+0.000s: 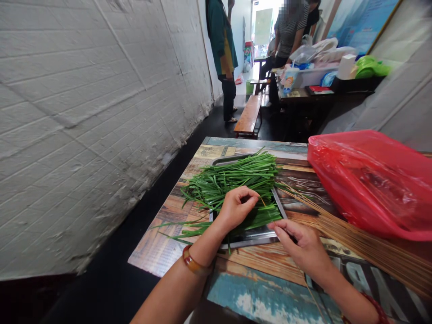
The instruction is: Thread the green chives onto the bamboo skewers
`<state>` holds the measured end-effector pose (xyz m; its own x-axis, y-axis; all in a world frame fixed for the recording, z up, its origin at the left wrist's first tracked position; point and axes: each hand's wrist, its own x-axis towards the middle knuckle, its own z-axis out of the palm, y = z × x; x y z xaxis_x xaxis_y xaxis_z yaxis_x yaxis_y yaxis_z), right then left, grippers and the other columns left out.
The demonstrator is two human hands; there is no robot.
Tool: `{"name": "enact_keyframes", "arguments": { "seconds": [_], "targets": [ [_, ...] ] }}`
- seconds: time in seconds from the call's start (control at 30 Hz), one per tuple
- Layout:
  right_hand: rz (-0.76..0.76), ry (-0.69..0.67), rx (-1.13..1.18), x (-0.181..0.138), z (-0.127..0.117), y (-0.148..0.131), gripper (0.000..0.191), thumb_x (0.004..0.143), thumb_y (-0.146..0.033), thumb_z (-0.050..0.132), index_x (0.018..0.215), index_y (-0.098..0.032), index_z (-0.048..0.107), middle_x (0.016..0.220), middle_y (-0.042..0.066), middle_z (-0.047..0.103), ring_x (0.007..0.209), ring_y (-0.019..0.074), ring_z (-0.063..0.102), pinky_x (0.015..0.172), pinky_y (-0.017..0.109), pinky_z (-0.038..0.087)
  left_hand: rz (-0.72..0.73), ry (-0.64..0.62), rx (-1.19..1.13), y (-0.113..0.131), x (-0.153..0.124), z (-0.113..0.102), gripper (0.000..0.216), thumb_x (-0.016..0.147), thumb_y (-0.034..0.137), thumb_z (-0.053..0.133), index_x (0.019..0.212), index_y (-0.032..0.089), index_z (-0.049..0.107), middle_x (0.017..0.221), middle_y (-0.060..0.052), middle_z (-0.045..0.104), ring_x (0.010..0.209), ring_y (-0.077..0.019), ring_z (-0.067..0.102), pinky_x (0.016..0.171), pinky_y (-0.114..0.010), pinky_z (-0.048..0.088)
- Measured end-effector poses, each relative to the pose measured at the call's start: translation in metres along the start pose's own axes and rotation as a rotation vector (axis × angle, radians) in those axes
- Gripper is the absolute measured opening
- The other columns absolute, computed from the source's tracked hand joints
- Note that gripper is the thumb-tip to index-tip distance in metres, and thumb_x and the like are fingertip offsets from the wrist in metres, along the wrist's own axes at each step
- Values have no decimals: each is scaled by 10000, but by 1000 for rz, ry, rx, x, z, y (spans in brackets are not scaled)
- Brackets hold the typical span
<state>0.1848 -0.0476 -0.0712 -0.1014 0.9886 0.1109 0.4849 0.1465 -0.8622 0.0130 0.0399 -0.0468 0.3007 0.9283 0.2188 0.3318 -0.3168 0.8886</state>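
Two hands (238,208) (305,247), stick (263,201), green stalks (243,173), partly hidden lettering (381,281)

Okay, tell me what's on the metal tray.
Long green stalks are heaped on the metal tray, some spilling past its edges. The left hand hides part of the heap. Most of the tray's floor is covered, so what lies beneath can't be seen.

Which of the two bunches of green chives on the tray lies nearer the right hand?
The smaller, flatter bunch toward the metal tray's near edge, close to the right hand; the bigger heap lies farther back.
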Motion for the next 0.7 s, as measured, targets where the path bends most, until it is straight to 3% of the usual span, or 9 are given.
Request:
{"name": "enact_keyframes", "arguments": {
  "seconds": [0.37, 0.7],
  "targets": [
    [12, 1, 6, 0, -1, -1, 240, 861, -293, 460, 871, -185, 675, 841, 38, 728, 783, 183, 673, 684, 269, 505, -36, 5, -30, 0, -1, 0, 113, 756, 172, 576, 711, 132, 672, 708, -26, 655, 663, -118, 572, 645, -218, 431],
    [33, -5, 9, 1, 0, 1, 241, 861, -299, 461, 879, -189, 674, 847, 34, 725, 782, 181, 668, 700, 281, 496, 129, 47, 101, 1, -3, 2, 128, 786, 146, 551, 739, 139, 669, 696, -28, 643, 655, -115, 564, 627, -220, 413]
  ]
}}
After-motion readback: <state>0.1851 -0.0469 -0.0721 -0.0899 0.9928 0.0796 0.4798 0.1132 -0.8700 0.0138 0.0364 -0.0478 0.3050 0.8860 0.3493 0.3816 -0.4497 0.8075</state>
